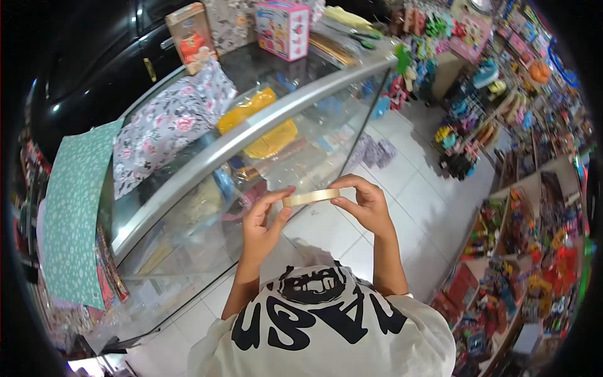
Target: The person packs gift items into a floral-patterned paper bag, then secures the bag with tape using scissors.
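A narrow roll of pale cream tape (pixel 311 198) is held edge-on between both hands, in front of the shirt and above the tiled floor. My left hand (pixel 266 217) pinches its left end with thumb and fingers. On the right end, my right hand (pixel 361 202) has its index finger on top and its thumb against the lower edge. Behind the hands is the glass display counter with a curved metal edge (pixel 217 152).
Floral grey wrapping (pixel 173 122), green patterned paper (pixel 78 207), a pink box (pixel 282 30) and a doll box (pixel 190 38) lie or stand on the counter. A yellow package (pixel 271 139) shows behind glass. Crowded shelves (pixel 496 251) line the right side.
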Available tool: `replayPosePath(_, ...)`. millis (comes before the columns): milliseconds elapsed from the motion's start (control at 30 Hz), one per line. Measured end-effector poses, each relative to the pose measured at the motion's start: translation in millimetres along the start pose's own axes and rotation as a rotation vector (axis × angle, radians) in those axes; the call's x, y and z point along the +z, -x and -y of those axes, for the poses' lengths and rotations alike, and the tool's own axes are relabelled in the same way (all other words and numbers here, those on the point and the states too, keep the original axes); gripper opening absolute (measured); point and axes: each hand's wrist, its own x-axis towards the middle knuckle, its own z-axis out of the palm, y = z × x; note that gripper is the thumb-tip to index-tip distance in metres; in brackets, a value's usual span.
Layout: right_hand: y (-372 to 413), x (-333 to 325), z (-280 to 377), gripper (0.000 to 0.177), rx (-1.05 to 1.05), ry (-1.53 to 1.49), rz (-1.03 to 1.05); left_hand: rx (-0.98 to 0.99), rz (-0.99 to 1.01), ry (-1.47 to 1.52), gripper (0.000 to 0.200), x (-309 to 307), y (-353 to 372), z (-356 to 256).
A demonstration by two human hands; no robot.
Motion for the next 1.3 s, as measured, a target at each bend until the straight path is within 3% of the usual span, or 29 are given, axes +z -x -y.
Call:
replayPosePath(233, 62, 9, 35, 0.023, 0.065, 0.334, -0.006, 0.191, 0.229, -0.4, 0.046, 28, 31, -29)
replayPosePath(333, 83, 5, 39, 0.029, 0.115, 0.362, -0.017, 0.075, 0.243, -0.35, 0.033, 41, 43, -21)
replayPosePath(433, 92, 2, 44, 0.036, -0.029, 0.545, -0.259, 0.069, 0.187, -0.335, 0.029, 59, 50, -20)
replayPosePath(467, 100, -5, 41, 0.041, 0.045, 0.527, -0.264, 0.084, 0.156, -0.338, 0.028, 67, 52, -20)
replayPosePath(567, 105, -15, 41, 0.033, 0.084, 0.406, -0.325, 0.037, 0.127, -0.247, 0.03, 91, 59, -19)
replayPosePath(667, 120, -39, 11, 0.028, 0.116, 0.087, -0.33, -0.012, 0.246, -0.182, 0.031, 120, 61, -30)
replayPosePath(767, 131, -63, 11, 0.024, 0.114, 0.079, -0.284, -0.134, 0.396, -0.011, 0.034, 141, 64, -35)
replayPosePath(800, 134, -69, 23, 0.023, 0.222, 0.023, -0.248, -0.234, 0.348, 0.08, 0.035, 146, 68, -34)
replayPosePath(900, 143, -85, 16, 0.024, 0.066, 0.067, -0.153, -0.058, 0.292, -0.001, 0.033, 167, 63, -36)
replayPosePath(933, 145, -89, 18, 0.023, 0.101, 0.04, -0.129, -0.003, 0.352, -0.075, 0.034, 168, 63, -36)
replayPosePath(1000, 149, -98, 22, 0.022, 0.173, -0.012, -0.075, 0.029, 0.394, -0.175, 0.035, 176, 63, -45)
replayPosePath(1200, 155, -125, 21, 0.016, -0.02, 0.107, 0.024, 0.089, 0.429, -0.334, 0.029, 195, 77, -52)
replayPosePath(1300, 162, -136, 20, 0.018, 0.003, 0.083, 0.06, 0.089, 0.394, -0.327, 0.026, 208, 87, -53)
